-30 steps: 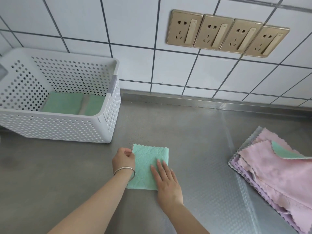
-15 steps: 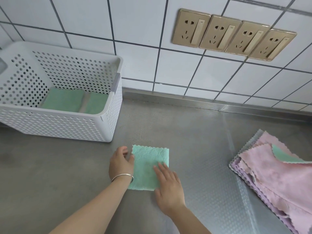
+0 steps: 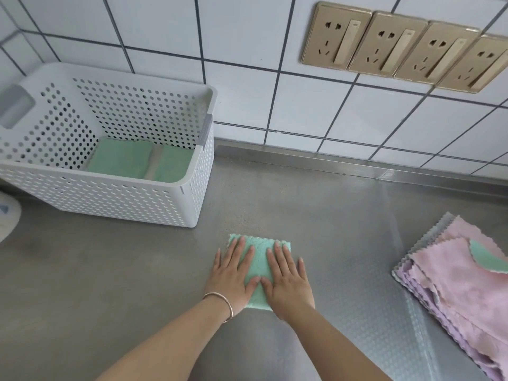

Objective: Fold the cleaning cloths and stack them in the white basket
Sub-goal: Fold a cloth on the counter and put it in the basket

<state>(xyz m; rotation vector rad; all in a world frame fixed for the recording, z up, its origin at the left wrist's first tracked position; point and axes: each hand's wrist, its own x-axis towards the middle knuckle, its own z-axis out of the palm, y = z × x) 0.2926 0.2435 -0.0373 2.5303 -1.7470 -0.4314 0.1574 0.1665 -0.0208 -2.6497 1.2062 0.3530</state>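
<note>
A folded green cloth (image 3: 258, 264) lies on the steel counter in front of me. My left hand (image 3: 232, 273) rests flat on its left half, fingers spread. My right hand (image 3: 287, 281) presses flat on its right half, thumbs nearly touching. The white perforated basket (image 3: 110, 199) stands at the back left with folded green cloths (image 3: 137, 163) on its bottom. A pile of unfolded pink cloths (image 3: 461, 292) lies at the right edge, with a green cloth corner (image 3: 486, 257) on top and grey and purple ones under it.
A tiled wall with a row of gold sockets (image 3: 398, 48) rises behind the counter. A white object (image 3: 7, 218) shows at the far left edge. Bare steel counter (image 3: 96, 284) stretches between the basket and my arms.
My left hand opened from pinching the cloth's left edge and now lies flat on it. My right hand slid up onto the cloth. The view shifted right.
</note>
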